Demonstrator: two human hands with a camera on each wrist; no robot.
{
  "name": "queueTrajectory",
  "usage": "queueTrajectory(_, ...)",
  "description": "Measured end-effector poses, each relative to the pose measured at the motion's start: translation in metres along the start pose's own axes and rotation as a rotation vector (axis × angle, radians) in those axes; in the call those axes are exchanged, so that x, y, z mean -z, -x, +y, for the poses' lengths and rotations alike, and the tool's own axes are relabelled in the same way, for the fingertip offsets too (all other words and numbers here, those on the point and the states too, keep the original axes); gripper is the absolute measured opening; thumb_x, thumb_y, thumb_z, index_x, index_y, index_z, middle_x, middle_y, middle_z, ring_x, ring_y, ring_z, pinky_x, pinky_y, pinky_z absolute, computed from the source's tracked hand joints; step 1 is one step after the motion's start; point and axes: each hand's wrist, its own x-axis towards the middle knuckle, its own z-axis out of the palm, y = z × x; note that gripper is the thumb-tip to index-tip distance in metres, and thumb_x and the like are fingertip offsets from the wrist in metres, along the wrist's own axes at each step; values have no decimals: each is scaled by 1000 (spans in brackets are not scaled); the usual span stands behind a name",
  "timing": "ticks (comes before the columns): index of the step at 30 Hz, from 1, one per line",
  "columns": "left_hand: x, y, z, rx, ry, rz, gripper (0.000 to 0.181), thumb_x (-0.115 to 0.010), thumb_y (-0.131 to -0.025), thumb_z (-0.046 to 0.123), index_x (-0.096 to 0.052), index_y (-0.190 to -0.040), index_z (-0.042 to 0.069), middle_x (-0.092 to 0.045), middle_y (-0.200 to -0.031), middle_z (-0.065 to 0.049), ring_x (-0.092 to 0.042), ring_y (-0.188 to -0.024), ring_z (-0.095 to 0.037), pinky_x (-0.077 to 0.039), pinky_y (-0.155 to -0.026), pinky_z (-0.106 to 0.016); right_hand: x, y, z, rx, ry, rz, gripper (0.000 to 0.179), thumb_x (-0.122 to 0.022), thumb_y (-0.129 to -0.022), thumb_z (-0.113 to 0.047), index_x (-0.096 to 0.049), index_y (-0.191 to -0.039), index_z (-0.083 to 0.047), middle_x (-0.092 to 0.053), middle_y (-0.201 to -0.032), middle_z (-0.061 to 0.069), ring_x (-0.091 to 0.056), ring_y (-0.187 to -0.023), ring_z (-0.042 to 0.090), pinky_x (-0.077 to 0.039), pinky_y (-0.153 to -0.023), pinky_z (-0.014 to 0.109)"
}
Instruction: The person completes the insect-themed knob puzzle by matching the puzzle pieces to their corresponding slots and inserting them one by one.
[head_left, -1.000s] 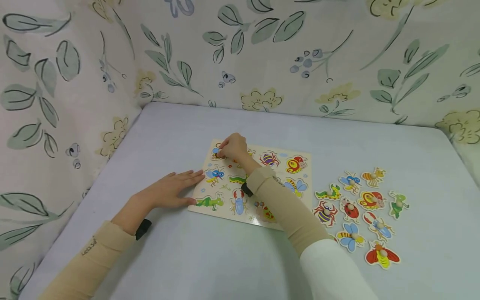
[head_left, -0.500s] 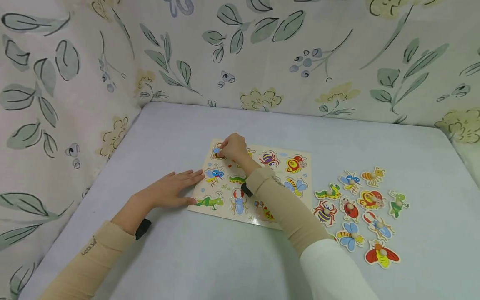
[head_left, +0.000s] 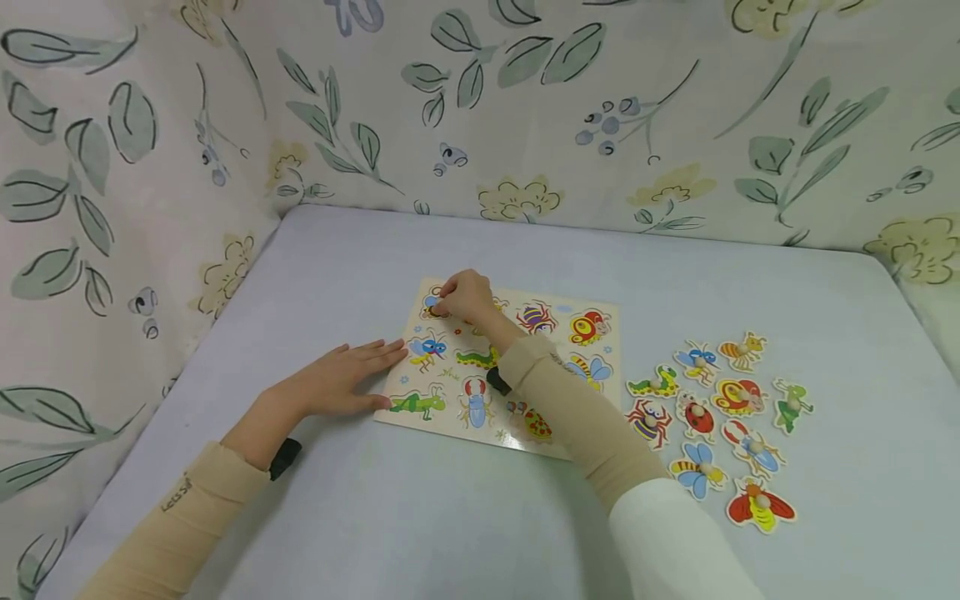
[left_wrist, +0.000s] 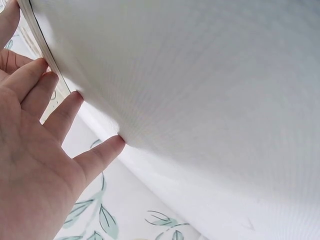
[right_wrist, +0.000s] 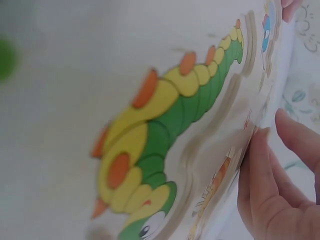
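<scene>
A pale puzzle board (head_left: 442,425) printed with colourful insects lies flat on the table. My left hand (head_left: 341,379) is spread flat at its left side, its fingertips along the edge; the left wrist view shows straight fingers (left_wrist: 102,155) there. My right hand (head_left: 472,298) reaches over the board and pinches a small insect puzzle piece (head_left: 431,305) at the far left corner; the fingers hide most of it. The printed caterpillar (right_wrist: 165,120) fills the right wrist view, beyond it the right fingers (right_wrist: 262,175) close over the board. My right forearm covers part of the board.
Several loose insect pieces with round knobs lie right of the board, among them a ladybug (head_left: 697,417), a spider (head_left: 649,423), a grasshopper (head_left: 792,406) and a red-winged insect (head_left: 761,506). Floral cloth (head_left: 495,108) rises behind the white table (head_left: 352,517).
Both hands keep nearly the same place, the right at the far left corner of the board. The head view has shifted slightly.
</scene>
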Motion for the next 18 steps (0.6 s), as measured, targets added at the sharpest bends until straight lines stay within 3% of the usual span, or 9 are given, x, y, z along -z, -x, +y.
queueTrajectory(6, -1, 0, 0, 4, 10, -12, 76, -64, -92, 42, -30, -153, 11, -27, -158, -7, -26, -143, -36, -20, -108, -68, 7, 6, 10, 21, -56, -46, 31, -75, -86, -17, -68, -112, -2, -66, -110, 13, -60, -92, 25, -51, -75, 33)
queueTrajectory(14, -3, 0, -2, 5, -4, -14, 76, -63, -93, 43, -29, -154, 11, -26, -159, -7, -26, -143, -36, -20, -108, -68, 32, 16, 24, -56, -245, -169, 37, -73, -89, -16, -65, -123, -5, -63, -119, 12, -61, -103, 24, -51, -88, 32)
queueTrajectory(18, -2, 0, -1, 1, 1, -5, 76, -63, -93, 42, -30, -154, 11, -27, -158, -8, -26, -143, -37, -20, -108, -68, 47, 23, 31, -55, -286, -183, 37, -71, -90, -13, -63, -125, -4, -63, -121, 12, -61, -106, 25, -50, -92, 34)
